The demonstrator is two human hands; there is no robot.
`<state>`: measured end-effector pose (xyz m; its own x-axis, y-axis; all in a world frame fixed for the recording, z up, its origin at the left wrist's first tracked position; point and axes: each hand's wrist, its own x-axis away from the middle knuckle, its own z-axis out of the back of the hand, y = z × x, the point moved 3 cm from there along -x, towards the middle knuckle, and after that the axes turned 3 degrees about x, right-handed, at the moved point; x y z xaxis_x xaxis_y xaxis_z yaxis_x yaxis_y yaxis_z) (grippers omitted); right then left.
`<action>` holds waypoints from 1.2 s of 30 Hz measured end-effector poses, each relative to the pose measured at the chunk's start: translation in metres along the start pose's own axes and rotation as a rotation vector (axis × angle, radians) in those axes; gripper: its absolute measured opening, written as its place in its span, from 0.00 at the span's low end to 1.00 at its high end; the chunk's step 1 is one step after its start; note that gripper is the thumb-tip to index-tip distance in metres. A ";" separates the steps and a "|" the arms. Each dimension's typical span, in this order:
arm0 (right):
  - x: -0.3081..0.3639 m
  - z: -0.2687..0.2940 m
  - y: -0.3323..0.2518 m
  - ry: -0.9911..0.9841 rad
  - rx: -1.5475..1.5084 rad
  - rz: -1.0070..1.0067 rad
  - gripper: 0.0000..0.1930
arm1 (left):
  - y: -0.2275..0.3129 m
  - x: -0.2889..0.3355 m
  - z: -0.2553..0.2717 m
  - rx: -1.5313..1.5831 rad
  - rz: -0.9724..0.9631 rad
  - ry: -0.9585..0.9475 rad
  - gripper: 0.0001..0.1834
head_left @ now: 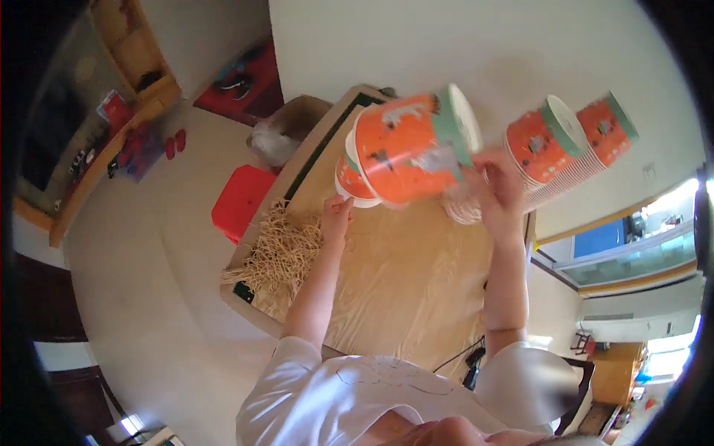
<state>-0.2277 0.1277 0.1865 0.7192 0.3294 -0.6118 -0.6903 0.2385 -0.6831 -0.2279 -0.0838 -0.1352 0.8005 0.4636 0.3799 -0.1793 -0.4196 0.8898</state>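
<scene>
My right hand (497, 182) grips a large orange paper bucket (398, 152) with a green band at its base end. The bucket is tipped on its side in the air above the table, slightly blurred. Behind its white rim, a second orange paper bucket (348, 181) shows in part. My left hand (337, 217) has its fingers closed at the white rim of that second bucket. Whether the two buckets touch cannot be made out. Beside my left forearm, a loose heap of beige cords (279, 256) lies on the wooden table (401, 275).
Two nested stacks of matching buckets, the nearer (539, 145) and the farther (608, 130), lean at the back right by the wall. A red plastic stool or bin (244, 199) stands left of the table. Beyond it is a cardboard box (303, 115) with a clear bag.
</scene>
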 end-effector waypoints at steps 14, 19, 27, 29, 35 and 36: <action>0.429 -0.041 0.145 -0.210 -0.591 -1.392 0.13 | 0.010 0.213 0.056 -1.115 -0.078 -0.728 0.16; 0.419 -0.034 0.151 -0.104 -0.504 -1.488 0.15 | -0.014 0.214 0.046 -1.089 -0.171 -0.735 0.23; 0.412 -0.034 0.163 0.003 -0.270 -1.589 0.20 | -0.023 0.101 0.041 -0.983 -0.544 -0.397 0.11; 0.413 -0.032 0.161 0.022 -0.289 -1.610 0.20 | -0.029 0.068 0.017 -1.066 -0.596 -0.397 0.08; 0.411 -0.034 0.162 0.119 -0.411 -1.649 0.19 | -0.069 0.007 -0.027 -1.450 -1.056 -0.261 0.09; 0.416 -0.032 0.161 0.130 -0.397 -1.675 0.19 | -0.073 0.006 -0.035 -1.491 -1.064 -0.245 0.09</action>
<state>-0.0375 0.2738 -0.1907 0.5938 -0.0965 0.7988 0.8018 -0.0110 -0.5974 -0.2304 -0.0229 -0.1888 0.9307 -0.1284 -0.3426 0.2091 0.9551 0.2100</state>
